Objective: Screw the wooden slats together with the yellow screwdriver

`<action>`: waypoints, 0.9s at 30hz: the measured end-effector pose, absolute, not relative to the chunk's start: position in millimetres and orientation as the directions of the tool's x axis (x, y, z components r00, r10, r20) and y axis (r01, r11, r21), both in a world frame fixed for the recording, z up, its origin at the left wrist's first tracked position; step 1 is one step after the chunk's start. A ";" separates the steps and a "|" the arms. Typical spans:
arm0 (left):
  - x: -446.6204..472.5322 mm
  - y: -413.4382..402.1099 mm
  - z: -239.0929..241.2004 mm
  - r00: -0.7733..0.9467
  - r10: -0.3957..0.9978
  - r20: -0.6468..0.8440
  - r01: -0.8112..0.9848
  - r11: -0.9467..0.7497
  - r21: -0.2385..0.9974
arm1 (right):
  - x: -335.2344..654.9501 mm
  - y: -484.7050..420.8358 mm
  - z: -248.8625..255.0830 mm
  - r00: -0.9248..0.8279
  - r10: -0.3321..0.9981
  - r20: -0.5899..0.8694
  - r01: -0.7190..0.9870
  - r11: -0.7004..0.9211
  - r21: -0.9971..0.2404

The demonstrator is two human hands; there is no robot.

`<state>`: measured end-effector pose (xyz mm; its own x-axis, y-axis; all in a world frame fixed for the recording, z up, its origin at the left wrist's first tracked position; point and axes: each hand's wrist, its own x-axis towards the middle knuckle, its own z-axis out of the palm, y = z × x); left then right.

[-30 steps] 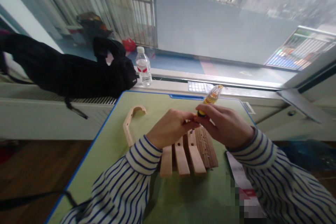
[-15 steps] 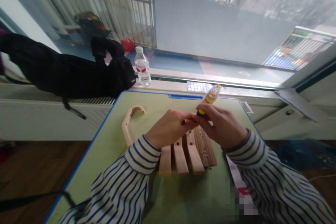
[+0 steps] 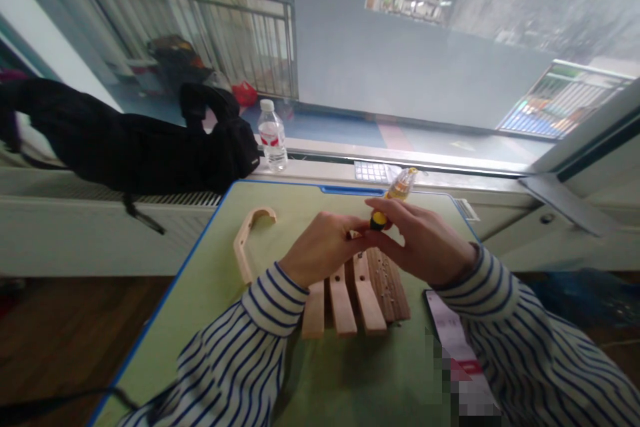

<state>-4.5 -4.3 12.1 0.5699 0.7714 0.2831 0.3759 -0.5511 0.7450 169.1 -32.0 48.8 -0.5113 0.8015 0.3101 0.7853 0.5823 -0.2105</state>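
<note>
My right hand (image 3: pixel 433 243) grips a screwdriver (image 3: pixel 402 184) with a clear and yellow handle, tilted, its end pointing up and away from me. The shaft is hidden behind my fingers. Beside its lower end, the fingers of my left hand (image 3: pixel 320 247) are pinched together; what they hold I cannot make out. Under both hands lie light wooden pieces with holes, among them a left one (image 3: pixel 314 317), a middle one (image 3: pixel 343 307) and a right one (image 3: pixel 371 305). They lie next to a brown wooden board (image 3: pixel 391 287) with small metallic bits on it.
A curved wooden hook (image 3: pixel 242 247) lies on the green table (image 3: pixel 200 320), left of my hands. A phone (image 3: pixel 453 333) is partly under my right sleeve. On the sill stand a water bottle (image 3: pixel 273 140) and a black bag (image 3: pixel 150 147); a window lies beyond.
The view has tilted slightly, so the scene sits a little lower. The screwdriver's collar and my right fingers have shifted slightly left; both hands stay together over the wood.
</note>
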 end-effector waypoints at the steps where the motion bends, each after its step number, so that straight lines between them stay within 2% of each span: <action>1: -4.4 -4.4 12.5 0.572 0.771 0.281 0.373 -0.549 0.748 | 170.3 -31.7 50.4 -0.525 0.793 0.311 0.773 0.596 -0.216; 6: -4.3 -2.9 11.0 0.580 0.772 0.259 0.366 -0.531 0.764 | 172.5 -28.1 51.1 -0.560 0.763 0.324 0.734 0.638 -0.233; 13: -5.3 -0.8 8.2 0.587 0.774 0.237 0.347 -0.505 0.790 | 171.8 -25.6 46.2 -0.525 0.784 0.330 0.766 0.605 -0.219; 27: -7.6 1.5 4.8 0.648 0.729 0.221 0.354 -0.545 0.760 | 169.3 -26.9 34.2 -0.454 0.783 0.426 0.793 0.573 -0.208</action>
<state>-7.6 1.5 4.8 0.6477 0.7290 0.2214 0.3538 -0.5452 0.7600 169.3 -26.9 34.2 -0.4540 0.7826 0.4259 0.7929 0.5729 -0.2075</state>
